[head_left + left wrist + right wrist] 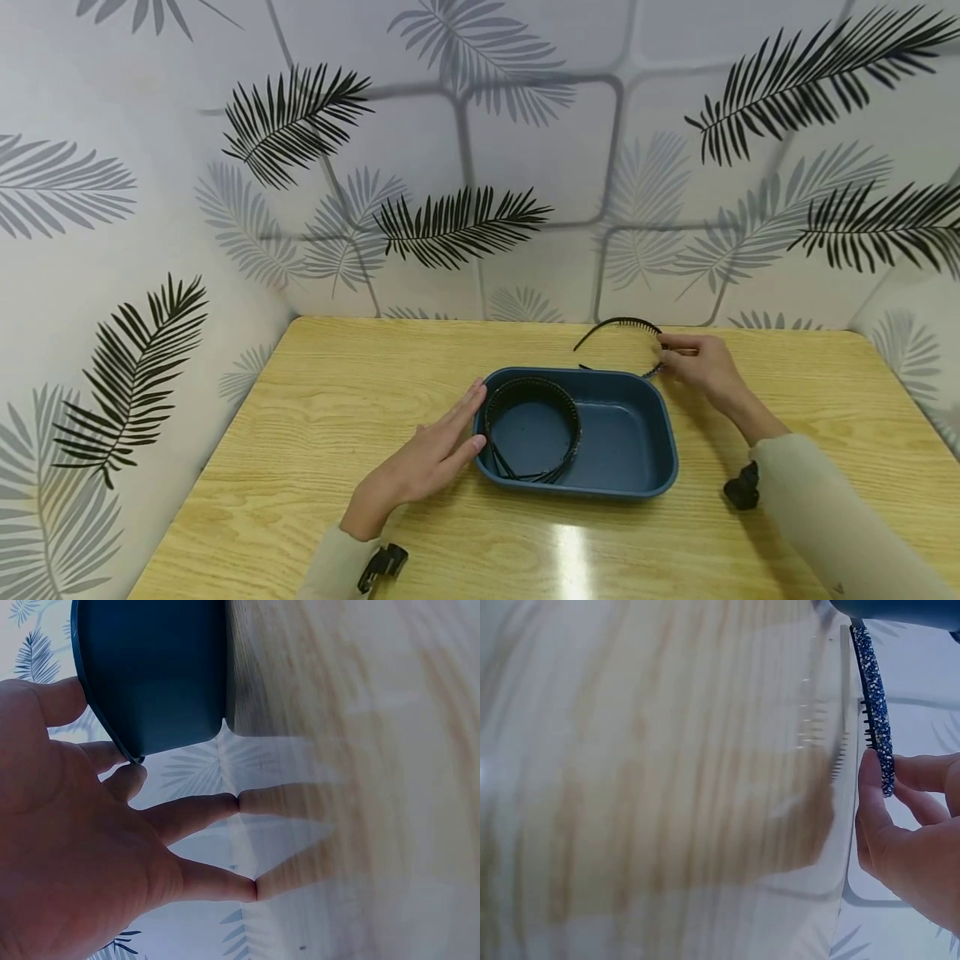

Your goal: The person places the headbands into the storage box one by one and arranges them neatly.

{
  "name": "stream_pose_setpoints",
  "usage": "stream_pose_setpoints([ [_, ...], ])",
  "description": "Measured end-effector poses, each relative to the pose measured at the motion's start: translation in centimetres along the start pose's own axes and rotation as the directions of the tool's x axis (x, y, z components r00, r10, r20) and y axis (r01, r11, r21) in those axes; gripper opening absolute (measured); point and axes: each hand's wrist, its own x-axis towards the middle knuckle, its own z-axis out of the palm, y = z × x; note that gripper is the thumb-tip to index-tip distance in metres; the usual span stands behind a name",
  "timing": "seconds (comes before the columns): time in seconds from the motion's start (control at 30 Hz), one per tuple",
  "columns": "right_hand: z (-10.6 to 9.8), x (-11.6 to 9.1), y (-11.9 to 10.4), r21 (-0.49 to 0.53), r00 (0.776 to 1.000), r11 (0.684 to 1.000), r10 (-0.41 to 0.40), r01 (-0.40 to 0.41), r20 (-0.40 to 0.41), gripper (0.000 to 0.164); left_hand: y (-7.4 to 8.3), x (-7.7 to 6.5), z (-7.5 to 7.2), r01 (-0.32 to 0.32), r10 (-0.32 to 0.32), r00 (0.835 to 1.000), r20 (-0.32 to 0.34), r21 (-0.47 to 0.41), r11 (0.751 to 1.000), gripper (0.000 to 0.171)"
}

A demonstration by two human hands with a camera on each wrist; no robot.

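A dark blue oblong tub (622,492) stands on the table. Inside its left half are black toothed headbands (576,417), bunched together in a ring; how many is hard to tell. My left hand (431,454) rests against the tub's left end, its thumb and some fingers touching the rim, the other fingers stretched toward the tabletop. Behind the tub's back right corner, my right hand (701,367) pinches a toothed headband (626,321) between thumb and fingers. The right wrist view shows glittery stones along the outside of this headband (876,690). The tub's back wall hides part of it.
The wood-grain table (337,400) has a glossy top. Behind and to the left rises a white wall (420,150) with a feather-leaf pattern. A black wrist device (384,567) is at the left sleeve, another device (742,487) at the right.
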Motion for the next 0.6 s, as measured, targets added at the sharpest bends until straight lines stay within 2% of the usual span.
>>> stream_pose_setpoints([
  [0.33, -1.3, -0.7, -0.9, 0.099, 0.997, 0.993, -0.058, 0.064, -0.058, 0.044, 0.2, 0.0, -0.1, 0.011, -0.012, 1.0, 0.007, 0.003, 1.0, 0.068],
  [0.6, -2.1, -1.2, -1.5, 0.121, 0.991, 0.987, -0.09, 0.102, -0.101, 0.044, 0.3, 0.0, -0.1, 0.005, -0.005, 1.0, 0.013, -0.004, 1.0, 0.069],
])
